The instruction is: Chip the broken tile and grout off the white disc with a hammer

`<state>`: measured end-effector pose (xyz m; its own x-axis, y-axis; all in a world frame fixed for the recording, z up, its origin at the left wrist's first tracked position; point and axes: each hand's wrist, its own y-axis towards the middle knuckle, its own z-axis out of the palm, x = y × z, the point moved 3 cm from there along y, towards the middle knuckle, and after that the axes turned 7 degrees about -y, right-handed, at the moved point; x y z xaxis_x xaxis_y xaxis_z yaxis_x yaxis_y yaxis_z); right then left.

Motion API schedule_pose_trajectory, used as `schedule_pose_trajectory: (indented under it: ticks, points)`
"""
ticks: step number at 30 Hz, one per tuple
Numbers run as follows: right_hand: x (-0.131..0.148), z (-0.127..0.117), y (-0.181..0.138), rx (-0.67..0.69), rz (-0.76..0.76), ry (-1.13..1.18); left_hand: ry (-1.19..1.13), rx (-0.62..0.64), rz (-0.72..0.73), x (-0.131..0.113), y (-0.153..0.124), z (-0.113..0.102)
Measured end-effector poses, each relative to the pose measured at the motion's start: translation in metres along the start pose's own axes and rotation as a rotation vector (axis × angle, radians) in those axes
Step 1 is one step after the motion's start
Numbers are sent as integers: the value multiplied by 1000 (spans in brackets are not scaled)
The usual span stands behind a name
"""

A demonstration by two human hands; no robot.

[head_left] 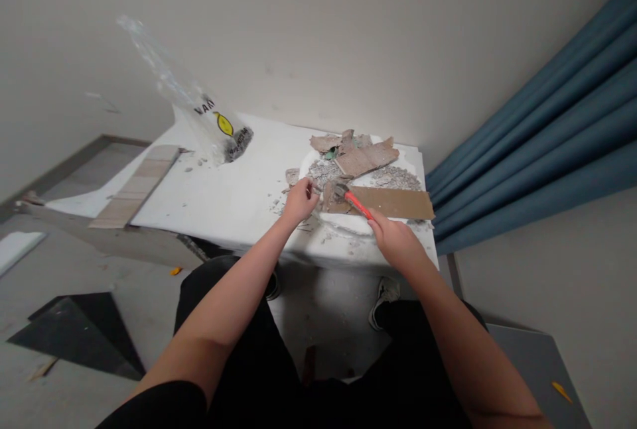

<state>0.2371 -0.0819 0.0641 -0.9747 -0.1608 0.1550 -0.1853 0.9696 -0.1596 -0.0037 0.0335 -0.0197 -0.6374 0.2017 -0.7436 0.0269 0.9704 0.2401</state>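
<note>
My right hand [397,238] is wrapped round the red handle of a hammer [359,204]. The grey metal hammer head rests over a brown board strip [398,202], at its left end. To the left of the head is my left hand [301,201], fingers pinched together at the edge of the rubble; whatever they hold is too small to make out. Grey crumbled rubble [323,170] lies on a round white plate [343,222] beneath. Torn brown board pieces [368,156] are heaped behind the strip.
A clear plastic bag [199,107] with a lemon print and grey bits stands on the white-covered table [239,193]. A cardboard strip [137,187] lies at the table's left. Blue curtains [547,111] hang at right; a black folded sheet [82,333] lies on the floor.
</note>
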Motion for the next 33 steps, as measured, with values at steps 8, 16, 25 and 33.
schedule_pose_trajectory:
  ticks: [8,16,25,33]
  points:
    - [-2,4,6,56,50,-24,245,42,-149,6,-21,-25]
    - [3,5,-1,14,52,-45,432,297,-151,23,-34,-24]
    - [-12,2,1,-64,83,61,611,606,46,44,-57,5]
    - [-19,10,15,-23,87,36,535,659,90,47,-59,13]
